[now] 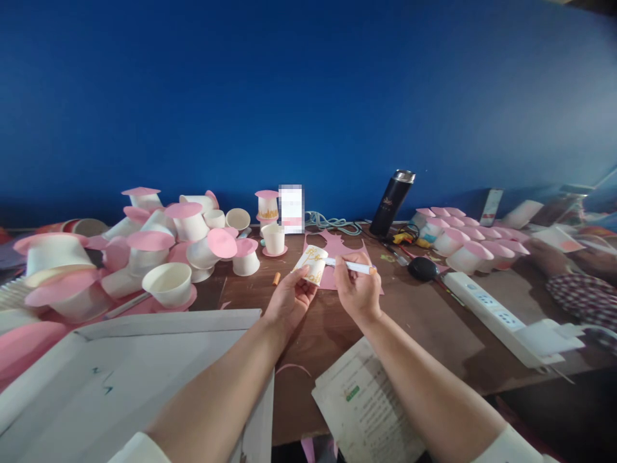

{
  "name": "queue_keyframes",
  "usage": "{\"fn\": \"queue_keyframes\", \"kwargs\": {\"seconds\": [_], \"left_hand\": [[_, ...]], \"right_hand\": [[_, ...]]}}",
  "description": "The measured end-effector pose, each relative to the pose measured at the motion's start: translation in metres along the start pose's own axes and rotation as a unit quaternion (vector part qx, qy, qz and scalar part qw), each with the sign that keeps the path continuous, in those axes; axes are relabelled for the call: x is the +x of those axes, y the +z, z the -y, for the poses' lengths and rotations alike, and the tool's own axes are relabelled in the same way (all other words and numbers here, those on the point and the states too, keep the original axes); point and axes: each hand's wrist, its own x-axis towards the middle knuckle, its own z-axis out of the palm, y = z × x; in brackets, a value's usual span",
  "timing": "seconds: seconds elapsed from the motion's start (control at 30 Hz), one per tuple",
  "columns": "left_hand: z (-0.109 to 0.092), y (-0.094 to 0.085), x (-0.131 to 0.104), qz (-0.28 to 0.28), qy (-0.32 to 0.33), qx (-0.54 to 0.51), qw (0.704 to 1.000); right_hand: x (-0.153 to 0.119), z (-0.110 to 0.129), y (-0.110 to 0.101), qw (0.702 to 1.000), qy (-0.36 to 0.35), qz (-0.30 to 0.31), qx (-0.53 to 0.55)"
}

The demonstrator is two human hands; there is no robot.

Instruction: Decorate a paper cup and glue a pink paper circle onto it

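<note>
My left hand (292,297) holds a white paper cup (314,263) tilted on its side, with gold-coloured markings on its wall. A white marker (354,265) is gripped in my right hand (359,289), its tip at the cup's side. Beneath and behind the hands lies a pink paper sheet (337,243) with cut-out shapes. An orange cap (276,278) rests on the table left of my left hand. Just behind, a white cup (274,239) stands on a pink disc.
Many white cups with pink discs (149,247) crowd the left; more (470,254) stand right. A black bottle (391,204), a power strip (491,315), a white box (144,379) and printed papers (361,399) surround the hands. Another person's checkered sleeve (583,296) shows far right.
</note>
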Motion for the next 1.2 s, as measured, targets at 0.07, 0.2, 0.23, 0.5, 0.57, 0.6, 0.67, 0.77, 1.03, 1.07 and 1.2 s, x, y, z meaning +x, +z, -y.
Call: {"fn": "queue_keyframes", "kwargs": {"seconds": [0.07,0.2,0.23,0.5,0.57,0.6,0.67,0.77,1.03,1.07,1.2], "left_hand": [[0.0001,0.0,0.0,0.001,0.002,-0.002,1.0],[0.0004,-0.0004,0.0008,0.004,0.002,-0.005,1.0],[0.0005,-0.0006,0.0011,0.005,0.002,-0.004,1.0],[0.0009,-0.0029,0.0024,0.012,0.004,-0.003,1.0],[0.0009,-0.0036,0.0026,0.016,0.003,-0.003,1.0],[0.0009,-0.0037,0.0026,0.016,0.002,-0.003,1.0],[0.0009,-0.0035,0.0025,0.014,0.0,-0.002,1.0],[0.0009,-0.0027,0.0021,0.01,0.002,0.0,1.0],[0.0009,-0.003,0.0019,0.016,0.0,0.004,1.0],[0.001,-0.0033,0.0021,0.014,0.0,0.005,1.0],[0.0015,-0.0043,0.0028,0.011,0.0,0.005,1.0]], "right_hand": [[-0.0002,-0.0003,0.0,1.0,0.0,0.001,-0.001],[-0.0005,0.0007,-0.0002,1.0,-0.003,-0.001,0.001],[-0.0005,0.0011,-0.0002,1.0,-0.004,-0.002,0.001],[-0.001,0.0025,-0.0004,1.0,-0.003,0.006,0.014],[-0.0011,0.003,-0.0002,1.0,-0.002,0.006,0.017],[-0.0011,0.0034,-0.0002,1.0,-0.002,0.006,0.018],[-0.0013,0.0043,-0.0002,1.0,-0.002,0.006,0.019],[-0.0017,0.0054,-0.0003,1.0,-0.003,0.006,0.02],[-0.0024,0.005,-0.0006,1.0,-0.005,0.003,0.018],[-0.0025,0.005,-0.0005,1.0,-0.006,0.003,0.017],[-0.0025,0.0053,-0.0005,1.0,-0.006,0.007,0.021]]}}
